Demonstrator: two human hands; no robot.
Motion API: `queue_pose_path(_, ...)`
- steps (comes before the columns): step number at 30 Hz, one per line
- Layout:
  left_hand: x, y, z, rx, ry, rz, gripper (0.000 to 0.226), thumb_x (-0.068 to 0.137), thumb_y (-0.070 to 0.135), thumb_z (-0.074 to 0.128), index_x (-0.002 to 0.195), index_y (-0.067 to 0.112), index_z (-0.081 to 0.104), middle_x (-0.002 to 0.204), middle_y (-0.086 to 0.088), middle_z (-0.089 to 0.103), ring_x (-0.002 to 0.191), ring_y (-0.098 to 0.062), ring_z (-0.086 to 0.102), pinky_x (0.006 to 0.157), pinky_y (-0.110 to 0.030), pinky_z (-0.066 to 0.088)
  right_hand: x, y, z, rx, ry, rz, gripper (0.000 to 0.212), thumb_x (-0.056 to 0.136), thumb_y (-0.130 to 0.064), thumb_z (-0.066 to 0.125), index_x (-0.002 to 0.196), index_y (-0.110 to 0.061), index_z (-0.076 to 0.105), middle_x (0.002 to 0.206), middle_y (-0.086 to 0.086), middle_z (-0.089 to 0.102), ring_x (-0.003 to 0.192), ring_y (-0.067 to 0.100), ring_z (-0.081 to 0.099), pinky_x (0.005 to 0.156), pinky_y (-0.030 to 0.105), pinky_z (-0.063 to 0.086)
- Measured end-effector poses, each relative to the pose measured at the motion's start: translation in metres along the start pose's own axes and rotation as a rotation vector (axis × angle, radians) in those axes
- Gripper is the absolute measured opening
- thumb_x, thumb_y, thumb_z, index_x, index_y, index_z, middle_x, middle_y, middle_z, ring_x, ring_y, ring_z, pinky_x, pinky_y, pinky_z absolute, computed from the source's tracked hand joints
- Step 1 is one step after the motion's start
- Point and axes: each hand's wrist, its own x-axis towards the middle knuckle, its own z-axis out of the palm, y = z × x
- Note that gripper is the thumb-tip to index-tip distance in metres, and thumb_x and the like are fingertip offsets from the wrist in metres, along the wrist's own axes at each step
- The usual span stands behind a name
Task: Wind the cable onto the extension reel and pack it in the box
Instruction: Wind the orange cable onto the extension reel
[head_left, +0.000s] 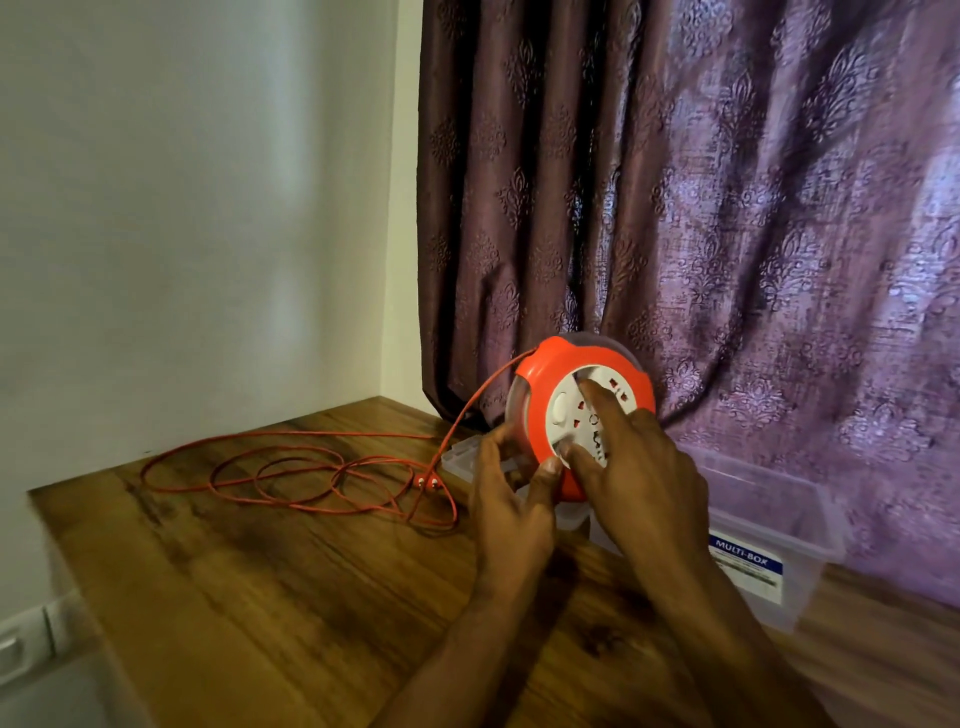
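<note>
An orange extension reel (550, 374) with a white socket face is held tilted above the table. My left hand (511, 499) grips its lower left rim, thumb on the front. My right hand (631, 467) lies on the white socket face with the forefinger stretched across it and the thumb at the face's lower edge. The orange cable (291, 473) leaves the reel's upper left and lies in loose loops on the wooden table (260, 597), its plug (427, 482) near the loops' right side. A clear plastic box (769, 525) labelled MULTI-BOX stands at the right, behind my right hand.
A purple patterned curtain (727, 208) hangs right behind the reel and box. A white wall (182, 208) bounds the table on the left. A clear lid (462, 457) lies behind my left hand. A wall switch plate (26, 639) shows at lower left.
</note>
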Motion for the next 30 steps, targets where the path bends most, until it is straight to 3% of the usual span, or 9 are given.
queue_pose_path(8,-0.004,0.004,-0.001,-0.033,-0.055,-0.007,0.036,0.087,0.008,0.07,0.118,0.02,0.057,0.107,0.02,0.065,0.095,0.015,0.063,0.078,-0.004,0.049,0.005,0.005,0.004,0.151,0.143,0.25,0.06,0.077,-0.07,0.057,0.128,-0.043,0.042,0.11,0.012,0.068,0.101,0.039,0.06,0.076,0.041,0.046)
queue_pose_path(14,-0.009,0.006,0.002,-0.047,-0.074,-0.027,0.041,0.087,0.006,0.069,0.122,0.02,0.054,0.111,0.009,0.067,0.098,0.008,0.066,0.082,-0.014,0.055,0.008,0.007,0.005,0.525,0.109,0.511,0.061,0.07,-0.075,0.056,0.108,-0.027,0.054,0.101,0.01,0.072,0.095,0.031,0.065,0.078,0.039,0.051)
queue_pose_path(16,-0.011,0.007,0.003,-0.058,-0.086,-0.033,0.042,0.087,0.005,0.069,0.121,0.021,0.053,0.112,0.003,0.069,0.101,0.002,0.068,0.084,-0.016,0.055,0.01,0.006,0.003,0.789,0.074,0.588,0.056,0.072,-0.069,0.061,0.098,-0.019,0.056,0.078,0.007,0.075,0.07,0.026,0.067,0.065,0.039,0.054)
queue_pose_path(18,-0.013,0.007,0.004,-0.069,-0.097,-0.03,0.043,0.087,0.001,0.068,0.117,0.026,0.051,0.109,0.007,0.069,0.099,0.005,0.067,0.083,-0.013,0.054,0.013,0.009,0.003,1.072,0.016,0.657,0.045,0.082,-0.054,0.065,0.088,-0.01,0.06,0.064,0.01,0.073,0.036,0.018,0.05,0.041,0.025,0.042)
queue_pose_path(21,-0.011,0.006,0.003,-0.068,-0.093,-0.025,0.041,0.087,0.003,0.069,0.113,0.029,0.051,0.108,0.009,0.069,0.1,0.002,0.068,0.083,-0.015,0.054,0.012,0.008,0.002,1.329,-0.109,0.748,0.034,0.089,-0.041,0.062,0.09,-0.008,0.062,0.068,0.012,0.074,0.027,0.009,0.037,0.035,0.016,0.035)
queue_pose_path(23,-0.009,0.005,0.002,-0.075,-0.083,-0.029,0.041,0.087,0.003,0.068,0.114,0.027,0.051,0.109,0.005,0.07,0.099,0.001,0.069,0.084,-0.017,0.056,0.012,0.007,0.003,1.302,-0.139,0.723,0.031,0.091,-0.038,0.061,0.092,-0.007,0.061,0.064,0.009,0.074,0.027,0.009,0.036,0.036,0.016,0.033)
queue_pose_path(26,-0.005,0.004,0.002,-0.095,-0.043,-0.043,0.039,0.087,-0.002,0.066,0.113,0.023,0.05,0.106,0.01,0.067,0.093,0.011,0.066,0.079,-0.011,0.054,0.012,0.009,0.001,1.036,-0.073,0.583,0.028,0.089,-0.036,0.062,0.095,-0.009,0.062,0.058,0.006,0.07,0.033,0.015,0.043,0.042,0.024,0.039)
queue_pose_path(28,-0.001,0.003,0.001,-0.099,-0.028,-0.053,0.04,0.088,-0.002,0.065,0.114,0.023,0.049,0.106,0.016,0.064,0.091,0.017,0.064,0.078,-0.008,0.053,0.01,0.01,-0.004,0.683,0.015,0.435,0.019,0.087,-0.038,0.062,0.092,-0.02,0.062,0.068,0.002,0.073,0.058,0.023,0.062,0.061,0.036,0.052)
queue_pose_path(30,0.0,0.002,0.0,-0.101,-0.027,-0.062,0.041,0.088,-0.001,0.066,0.117,0.021,0.048,0.106,0.019,0.063,0.091,0.018,0.063,0.079,-0.007,0.052,0.005,0.006,-0.007,0.338,0.09,0.281,0.019,0.086,-0.04,0.061,0.101,-0.028,0.059,0.09,0.002,0.073,0.086,0.03,0.065,0.073,0.039,0.052)
